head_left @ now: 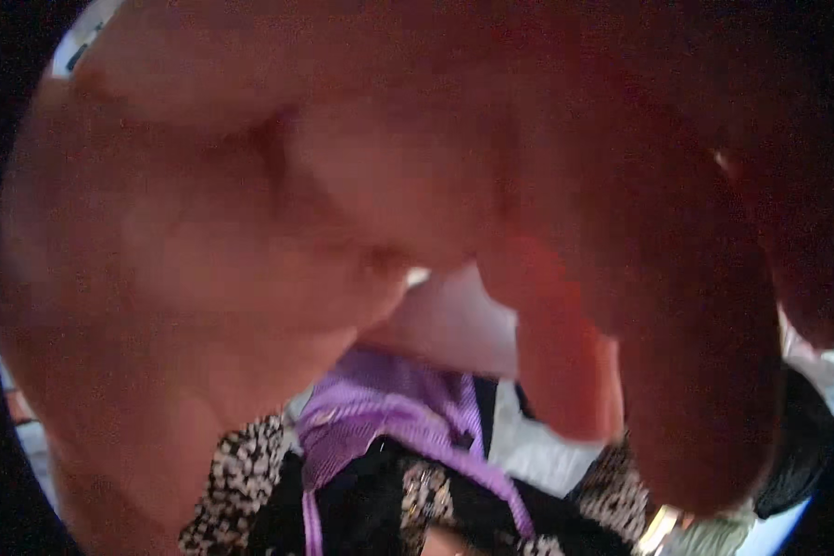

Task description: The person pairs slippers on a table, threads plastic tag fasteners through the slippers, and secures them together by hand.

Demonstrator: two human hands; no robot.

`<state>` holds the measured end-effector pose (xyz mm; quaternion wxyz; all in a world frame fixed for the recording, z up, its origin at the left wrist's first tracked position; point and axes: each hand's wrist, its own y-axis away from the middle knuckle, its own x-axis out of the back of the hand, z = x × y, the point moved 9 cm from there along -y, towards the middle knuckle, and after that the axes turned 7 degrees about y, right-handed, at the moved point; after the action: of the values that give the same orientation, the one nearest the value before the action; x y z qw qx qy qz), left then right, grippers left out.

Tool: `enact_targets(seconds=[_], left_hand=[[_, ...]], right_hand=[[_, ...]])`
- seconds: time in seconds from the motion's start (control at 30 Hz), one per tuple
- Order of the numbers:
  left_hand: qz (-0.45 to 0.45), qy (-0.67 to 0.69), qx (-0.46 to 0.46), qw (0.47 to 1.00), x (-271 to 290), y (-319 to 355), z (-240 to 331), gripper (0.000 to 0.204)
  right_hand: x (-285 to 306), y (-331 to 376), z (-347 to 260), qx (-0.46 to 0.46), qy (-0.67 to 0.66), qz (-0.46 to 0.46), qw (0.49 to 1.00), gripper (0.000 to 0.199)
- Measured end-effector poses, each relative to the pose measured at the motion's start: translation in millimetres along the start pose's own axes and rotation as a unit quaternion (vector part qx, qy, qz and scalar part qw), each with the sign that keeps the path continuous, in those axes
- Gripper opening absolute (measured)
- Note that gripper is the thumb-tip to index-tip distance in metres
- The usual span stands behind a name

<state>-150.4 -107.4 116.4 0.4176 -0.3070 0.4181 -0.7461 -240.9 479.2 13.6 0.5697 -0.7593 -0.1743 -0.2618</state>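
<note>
A hand very close to the camera fills most of the head view, dark and blurred. By the forearm side at the lower left it looks like my left hand [250,213]. Its fingers hang down on the right, apart from one another, and nothing shows between them. Below it, a purple ribbed cloth piece [371,417] with thin purple straps lies over black and patterned clothing [241,473]. A pale pinkish patch [463,320] behind the fingers is too blurred to name. I do not make out my right hand.
Patterned fabric [612,491] and a dark rounded shape [802,445] show at the lower right. Next to them lies a pale greenish bundle [718,533]. Light grey surface [537,454] shows through a gap. The hand hides most of the surroundings.
</note>
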Motion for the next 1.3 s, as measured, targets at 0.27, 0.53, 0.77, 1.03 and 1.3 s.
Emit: enact_targets(seconds=[0.27,0.53,0.77,1.03,1.3], left_hand=[[0.067,-0.063,-0.01,0.996,27,-5,16,0.052],[0.102,-0.008,0.118,0.988,8,4,17,0.045],[0.256,-0.225,0.275,0.899,14,115,-2,0.047],[0.393,-0.083,0.525,0.75,16,236,-91,0.043],[0.508,0.044,0.436,0.741,61,229,-136,0.041]], right_hand=[[3,53,-218,0.055,-0.371,-0.245,0.894,0.026],[-115,78,-335,0.212,-0.323,-0.35,0.853,0.04],[-157,103,-310,0.057,-0.283,-0.472,0.833,0.041],[-152,109,-309,-0.082,-0.399,-0.548,0.731,0.034],[-131,113,-297,-0.101,-0.394,-0.5,0.765,0.032]])
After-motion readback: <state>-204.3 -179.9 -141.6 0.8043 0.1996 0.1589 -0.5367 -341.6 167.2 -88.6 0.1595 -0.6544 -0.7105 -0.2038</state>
